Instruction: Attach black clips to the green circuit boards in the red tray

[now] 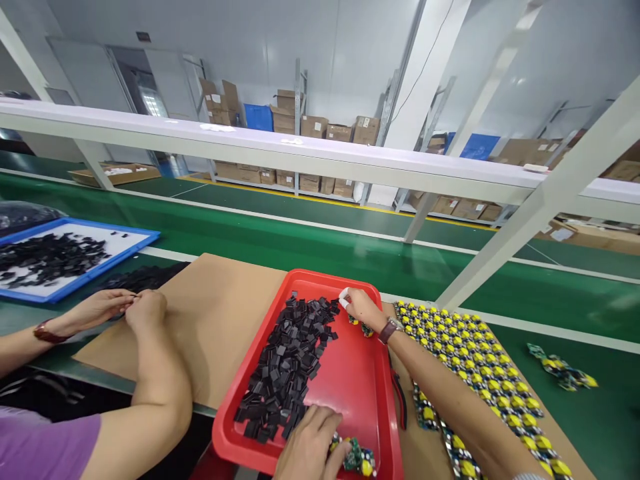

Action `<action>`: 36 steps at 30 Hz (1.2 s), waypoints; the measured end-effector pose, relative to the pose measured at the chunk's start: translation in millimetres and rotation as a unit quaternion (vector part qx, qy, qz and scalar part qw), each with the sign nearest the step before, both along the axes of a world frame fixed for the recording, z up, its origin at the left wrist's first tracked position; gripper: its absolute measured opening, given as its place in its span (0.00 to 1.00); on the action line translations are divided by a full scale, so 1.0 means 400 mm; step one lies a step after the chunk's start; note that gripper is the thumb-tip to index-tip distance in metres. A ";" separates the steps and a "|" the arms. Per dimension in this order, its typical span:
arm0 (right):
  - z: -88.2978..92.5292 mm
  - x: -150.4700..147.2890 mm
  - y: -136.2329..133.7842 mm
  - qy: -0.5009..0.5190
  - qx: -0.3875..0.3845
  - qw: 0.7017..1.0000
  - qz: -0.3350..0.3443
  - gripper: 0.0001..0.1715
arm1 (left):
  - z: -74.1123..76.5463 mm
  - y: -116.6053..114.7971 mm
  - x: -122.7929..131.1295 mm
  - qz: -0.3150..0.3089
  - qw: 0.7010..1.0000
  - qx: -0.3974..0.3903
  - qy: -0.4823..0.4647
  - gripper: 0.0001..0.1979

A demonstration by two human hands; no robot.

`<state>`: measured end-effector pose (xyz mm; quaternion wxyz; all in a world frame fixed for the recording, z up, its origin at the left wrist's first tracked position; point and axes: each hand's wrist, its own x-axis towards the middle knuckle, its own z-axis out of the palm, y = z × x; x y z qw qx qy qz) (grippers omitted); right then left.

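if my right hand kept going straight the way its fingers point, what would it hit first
Probably the top edge of the black parts pile, just ahead of the right hand. If the hand rides higher than it looks, the far rim of the red tray comes first; depth is unclear.

No text here is legible to you. White labels sit on the cardboard boxes on the far shelves, too small to read. A small dark sign above the far left doorway is blurred. Any print on the green circuit board in your left hand is too fine to make out.
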<state>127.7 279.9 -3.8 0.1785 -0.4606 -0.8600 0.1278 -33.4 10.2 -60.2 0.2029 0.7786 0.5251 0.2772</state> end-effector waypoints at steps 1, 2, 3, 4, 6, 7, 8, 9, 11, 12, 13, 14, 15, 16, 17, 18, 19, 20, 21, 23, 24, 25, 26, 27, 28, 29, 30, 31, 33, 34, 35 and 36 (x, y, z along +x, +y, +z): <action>0.012 0.005 -0.019 0.031 -0.008 0.999 0.012 0.10 | 0.001 0.000 0.000 0.011 1.000 0.004 -0.012 0.15; 0.025 0.010 -0.046 0.063 -0.015 0.998 0.028 0.09 | 0.004 0.001 -0.002 0.028 0.999 0.013 -0.026 0.16; 0.037 0.016 -0.081 0.092 -0.020 0.995 0.045 0.09 | 0.010 0.002 -0.006 0.050 0.998 0.022 -0.040 0.17; 0.049 0.024 -0.124 0.119 -0.024 0.991 0.059 0.10 | 0.018 0.004 -0.011 0.075 0.995 0.030 -0.054 0.19; 0.068 0.051 -0.228 0.167 -0.035 0.982 0.083 0.10 | 0.041 0.006 -0.026 0.118 0.990 0.037 -0.074 0.21; 0.075 0.070 -0.283 0.188 -0.042 0.977 0.088 0.10 | 0.055 0.007 -0.034 0.127 0.988 0.035 -0.078 0.21; 0.081 0.092 -0.337 0.219 -0.051 0.970 0.091 0.11 | 0.070 0.007 -0.042 0.129 0.988 0.032 -0.078 0.20; 0.086 0.116 -0.388 0.260 -0.063 0.959 0.092 0.11 | 0.083 0.007 -0.048 0.124 0.989 0.027 -0.074 0.19; 0.087 0.166 -0.475 0.328 -0.081 0.939 0.070 0.11 | 0.106 0.006 -0.052 0.089 0.995 -0.004 -0.052 0.17; 0.083 0.189 -0.511 0.358 -0.087 0.928 0.050 0.11 | 0.114 0.005 -0.051 0.065 0.997 -0.031 -0.035 0.16; 0.075 0.210 -0.542 0.381 -0.093 0.920 0.025 0.12 | 0.121 0.005 -0.046 0.042 0.997 -0.061 -0.015 0.16; 0.065 0.229 -0.569 0.399 -0.098 0.912 -0.004 0.12 | 0.127 0.005 -0.040 0.020 0.996 -0.090 0.006 0.16; 0.054 0.244 -0.594 0.415 -0.100 0.904 -0.036 0.12 | 0.132 0.007 -0.032 0.002 0.993 -0.115 0.025 0.17; 0.041 0.256 -0.615 0.426 -0.100 0.897 -0.068 0.11 | 0.136 0.010 -0.025 -0.013 0.990 -0.132 0.039 0.18; 0.030 0.265 -0.634 0.434 -0.101 0.890 -0.096 0.11 | 0.140 0.014 -0.019 -0.025 0.988 -0.143 0.051 0.18; 0.020 0.271 -0.651 0.442 -0.100 0.884 -0.117 0.11 | 0.145 0.020 -0.015 -0.036 0.986 -0.150 0.059 0.18; 0.013 0.275 -0.665 0.451 -0.098 0.877 -0.131 0.12 | 0.149 0.027 -0.013 -0.047 0.985 -0.153 0.066 0.18; 0.008 0.277 -0.677 0.459 -0.094 0.872 -0.139 0.12 | 0.154 0.035 -0.013 -0.054 0.984 -0.153 0.072 0.17; 0.006 0.278 -0.686 0.465 -0.088 0.869 -0.141 0.13 | 0.158 0.041 -0.016 -0.054 0.984 -0.150 0.075 0.17; 0.009 0.274 -0.698 0.471 -0.072 0.868 -0.141 0.15 | 0.165 0.050 -0.024 -0.028 0.988 -0.142 0.054 0.16; 0.013 0.269 -0.701 0.471 -0.064 0.869 -0.138 0.16 | 0.167 0.052 -0.028 -0.005 0.989 -0.144 0.022 0.16; 0.017 0.262 -0.702 0.473 -0.058 0.869 -0.133 0.17 | 0.168 0.051 -0.031 0.021 0.987 -0.156 -0.029 0.16; 0.020 0.252 -0.702 0.478 -0.053 0.868 -0.124 0.18 | 0.167 0.049 -0.032 0.046 0.977 -0.182 -0.097 0.17; 0.022 0.241 -0.701 0.484 -0.051 0.866 -0.114 0.19 | 0.166 0.045 -0.030 0.066 0.958 -0.218 -0.176 0.17; 0.023 0.227 -0.700 0.492 -0.050 0.863 -0.105 0.20 | 0.165 0.040 -0.025 0.080 0.927 -0.258 -0.259 0.17; 0.023 0.212 -0.698 0.499 -0.053 0.860 -0.097 0.20 | 0.164 0.034 -0.016 0.088 0.890 -0.296 -0.336 0.18; 0.020 0.196 -0.696 0.503 -0.059 0.857 -0.093 0.20 | 0.164 0.029 -0.005 0.091 0.851 -0.328 -0.400 0.18; 0.017 0.181 -0.694 0.505 -0.067 0.855 -0.097 0.19 | 0.164 0.024 0.008 0.091 0.816 -0.351 -0.450 0.18; 0.009 0.156 -0.692 0.507 -0.087 0.850 -0.116 0.18 | 0.168 0.017 0.033 0.085 0.768 -0.376 -0.513 0.18; 0.005 0.146 -0.691 0.508 -0.097 0.846 -0.126 0.18 | 0.171 0.016 0.044 0.080 0.752 -0.383 -0.531 0.18; 0.002 0.139 -0.690 0.510 -0.105 0.844 -0.133 0.18 | 0.173 0.016 0.052 0.076 0.741 -0.387 -0.544 0.17; 0.001 0.135 -0.688 0.511 -0.109 0.842 -0.136 0.17 | 0.175 0.017 0.057 0.072 0.734 -0.388 -0.553 0.17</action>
